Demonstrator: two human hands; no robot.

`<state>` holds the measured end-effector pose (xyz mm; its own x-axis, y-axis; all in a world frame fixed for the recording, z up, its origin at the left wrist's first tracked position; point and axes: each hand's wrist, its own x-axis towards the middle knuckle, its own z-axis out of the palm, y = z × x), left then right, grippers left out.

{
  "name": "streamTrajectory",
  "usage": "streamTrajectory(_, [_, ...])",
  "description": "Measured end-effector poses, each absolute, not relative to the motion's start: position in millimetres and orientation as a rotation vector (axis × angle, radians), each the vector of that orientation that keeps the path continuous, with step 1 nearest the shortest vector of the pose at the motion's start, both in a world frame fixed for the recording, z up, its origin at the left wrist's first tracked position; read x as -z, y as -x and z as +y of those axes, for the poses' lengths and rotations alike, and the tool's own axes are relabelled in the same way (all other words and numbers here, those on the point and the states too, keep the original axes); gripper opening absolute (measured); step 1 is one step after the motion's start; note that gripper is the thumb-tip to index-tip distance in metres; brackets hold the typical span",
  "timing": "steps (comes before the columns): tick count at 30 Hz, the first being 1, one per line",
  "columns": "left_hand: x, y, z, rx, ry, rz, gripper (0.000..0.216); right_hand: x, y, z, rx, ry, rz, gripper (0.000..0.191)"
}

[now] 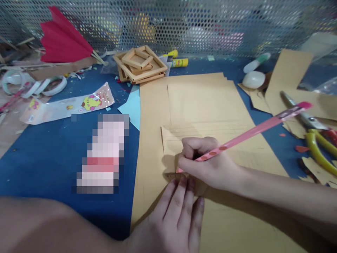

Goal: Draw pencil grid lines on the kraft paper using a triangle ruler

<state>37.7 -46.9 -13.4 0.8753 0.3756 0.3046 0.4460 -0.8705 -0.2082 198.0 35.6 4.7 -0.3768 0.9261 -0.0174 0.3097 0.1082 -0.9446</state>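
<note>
Pressing down nearest the camera with the left hand (175,214), fingers nearly straight and close together, tips laid against a small ruler (172,175). Pinning rather than grasping with that hand, as far as visible; impossible to see under the palm, or how much more of the ruler runs beneath it. Gripping a pink pencil (244,135) in the right hand (214,172), pinched low near the point between thumb and curled fingers, shaft slanting up and off to the right. Holding the tip at the upper edge of the ruler, just beyond the left fingertips; too small to tell whether actually marking. Working on tan card (192,102), spread on the blue tabletop (52,154) under both hands, with several faint pencil lines (205,130) across it farther up. Judging from the pose, probably in the measuring or ruling step, setting a mark or starting a stroke against the straight edge. Seems to call next for steady pressure on the ruler, to stop it skidding, and for keeping the tip tight to its edge, without nudging the left fingertips. Can also make out small stacked frames (142,65) by the far left corner of the card, a yellow glue stick (180,63) just beside them, and yellow-handled scissors (312,121) off to the right, lying among card offcuts (318,172).
</note>
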Motion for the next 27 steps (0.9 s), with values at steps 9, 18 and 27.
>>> streamTrajectory(9, [14.8, -36.8, -48.1, 0.392, 2.770, -0.610, 0.041, -8.9, -206.3, 34.3, -1.340, 1.257, -1.648, 0.031])
streamTrajectory(18, [13.7, -38.7, -49.5, 0.387, 2.773, -0.623, 0.042, -3.1, -208.3, 31.5, -1.235, 1.290, -1.767, 0.032])
streamTrajectory(27, [12.2, -38.1, -47.1, 0.391, 2.773, -0.618, 0.042, -4.0, -208.1, 32.0, -1.223, 1.290, -1.770, 0.031])
